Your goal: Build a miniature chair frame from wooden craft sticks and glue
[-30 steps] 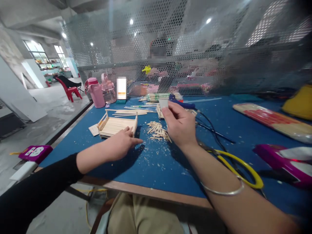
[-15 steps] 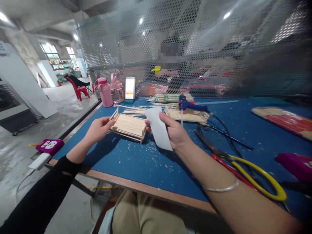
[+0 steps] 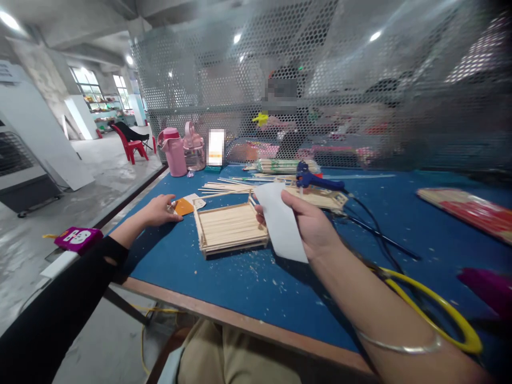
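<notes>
My right hand (image 3: 314,224) grips a white strip of paper (image 3: 282,221), thumb in front and fingertips showing past its left edge. Those fingertips are close beside the right end of a small tray-like frame made of wooden sticks (image 3: 230,226), which rests on the table; whether they touch it I cannot tell. Left of the frame, my left hand (image 3: 158,210) has its fingers closed at the edge of an orange card (image 3: 184,207). A white card (image 3: 198,201) lies against that one, toward the back.
Loose sticks (image 3: 224,188) lie behind the frame. A blue glue gun (image 3: 320,180) rests by a second stick frame (image 3: 324,198), its cable trailing right. Yellow-handled scissors (image 3: 448,309) are under my right forearm. A pink jug (image 3: 175,154) and a perforated screen (image 3: 340,122) stand behind.
My right hand has turned the white paper broadside and moved left beside the frame. The frame has shifted nearer and turned. My left hand let go of it and moved to the orange card.
</notes>
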Demonstrator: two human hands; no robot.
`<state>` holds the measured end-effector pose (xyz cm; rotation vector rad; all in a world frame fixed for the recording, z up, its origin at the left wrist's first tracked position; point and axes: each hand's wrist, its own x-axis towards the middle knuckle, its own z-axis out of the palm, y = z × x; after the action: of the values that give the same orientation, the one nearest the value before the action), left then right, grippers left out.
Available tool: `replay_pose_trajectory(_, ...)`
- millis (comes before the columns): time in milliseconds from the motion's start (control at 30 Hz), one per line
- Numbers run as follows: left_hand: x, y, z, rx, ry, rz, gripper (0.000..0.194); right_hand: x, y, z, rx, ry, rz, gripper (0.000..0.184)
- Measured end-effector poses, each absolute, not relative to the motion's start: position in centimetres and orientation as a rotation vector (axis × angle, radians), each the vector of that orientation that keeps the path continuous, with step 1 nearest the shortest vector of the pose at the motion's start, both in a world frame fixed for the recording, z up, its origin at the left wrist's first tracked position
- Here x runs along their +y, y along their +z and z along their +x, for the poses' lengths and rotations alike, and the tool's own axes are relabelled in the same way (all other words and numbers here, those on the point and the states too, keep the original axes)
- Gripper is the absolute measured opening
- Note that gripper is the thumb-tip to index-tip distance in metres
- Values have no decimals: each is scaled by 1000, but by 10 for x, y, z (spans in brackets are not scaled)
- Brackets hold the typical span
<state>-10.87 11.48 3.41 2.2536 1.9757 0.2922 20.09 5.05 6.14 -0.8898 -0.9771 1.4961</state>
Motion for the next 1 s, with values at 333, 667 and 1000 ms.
replay_pose_trajectory(333,170,54,-64,2352,850,2421,41,37,69,186,-640,1536,-962,31)
replay_pose_trajectory(667,205,37,-57,1987,662,2448,20,31,67,177,-526,1427,-895,29)
replay_pose_trajectory(1000,27,61,-41,1508,1466,2707,20,43,62,186,-762,1466,-795,30)
